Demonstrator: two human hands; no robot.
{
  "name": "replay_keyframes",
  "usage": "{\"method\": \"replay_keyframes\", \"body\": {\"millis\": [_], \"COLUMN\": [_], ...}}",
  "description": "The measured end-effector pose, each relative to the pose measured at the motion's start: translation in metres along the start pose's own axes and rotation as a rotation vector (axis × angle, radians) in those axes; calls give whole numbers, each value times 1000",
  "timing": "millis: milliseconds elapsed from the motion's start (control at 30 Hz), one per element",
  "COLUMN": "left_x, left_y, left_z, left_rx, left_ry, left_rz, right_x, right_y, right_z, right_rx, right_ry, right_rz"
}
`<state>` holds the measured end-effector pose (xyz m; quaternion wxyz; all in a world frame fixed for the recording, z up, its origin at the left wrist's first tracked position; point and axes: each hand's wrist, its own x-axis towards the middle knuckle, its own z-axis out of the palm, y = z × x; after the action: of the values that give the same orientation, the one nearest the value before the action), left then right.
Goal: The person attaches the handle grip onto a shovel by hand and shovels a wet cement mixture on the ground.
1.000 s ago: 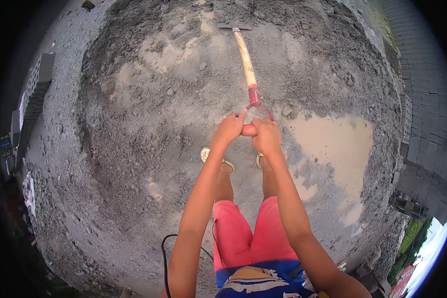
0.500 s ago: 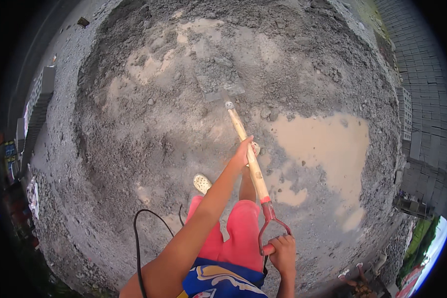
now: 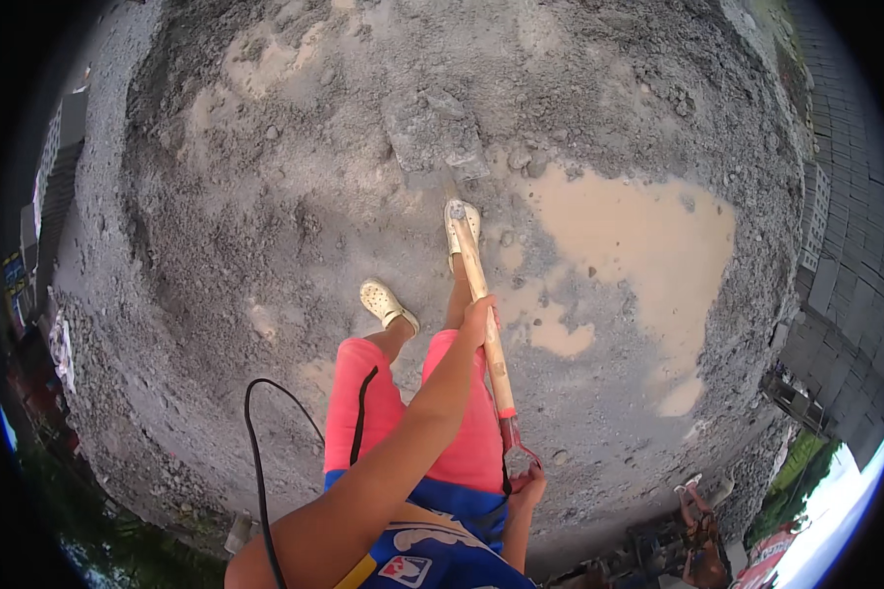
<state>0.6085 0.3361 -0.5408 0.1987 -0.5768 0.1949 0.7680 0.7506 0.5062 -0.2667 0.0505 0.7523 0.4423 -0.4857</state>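
Underfoot, a wide bed of grey gravel and sand (image 3: 265, 245) spreads ahead of both hands. Beyond the left hand (image 3: 479, 316), wrapped around the wooden shovel (image 3: 481, 294) shaft, the blade lies loaded. Nearer, the right hand (image 3: 526, 486) grips its red handle.

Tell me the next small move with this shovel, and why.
Probably lift the blade and tip its load over. It lies flat, heaped with grey mix, at the edge of the muddy puddle. The left hand grips mid-shaft on the wooden handle and the right hand holds the red D-grip, so both are placed for a lift.
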Motion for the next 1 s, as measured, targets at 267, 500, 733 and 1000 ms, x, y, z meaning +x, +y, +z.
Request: {"method": "replay_keyframes", "body": {"millis": [267, 500, 733, 1000], "left_x": [4, -26, -54, -183], "left_y": [-41, -40, 58, 228], "left_z": [68, 102, 15, -304], "left_rx": [-216, -538, -1123, -1904], "left_ry": [-65, -190, -109, -127], "left_rz": [-48, -7, 132, 887], "right_x": [73, 58, -45, -311], "right_y": [-75, -176, -195, 81], "right_z": [-8, 9, 160, 411], "right_rx": [-276, -444, -795, -1318], "right_ry": [138, 84, -391, -1334], "right_rz": [-476, -864, -1256, -1736]}}
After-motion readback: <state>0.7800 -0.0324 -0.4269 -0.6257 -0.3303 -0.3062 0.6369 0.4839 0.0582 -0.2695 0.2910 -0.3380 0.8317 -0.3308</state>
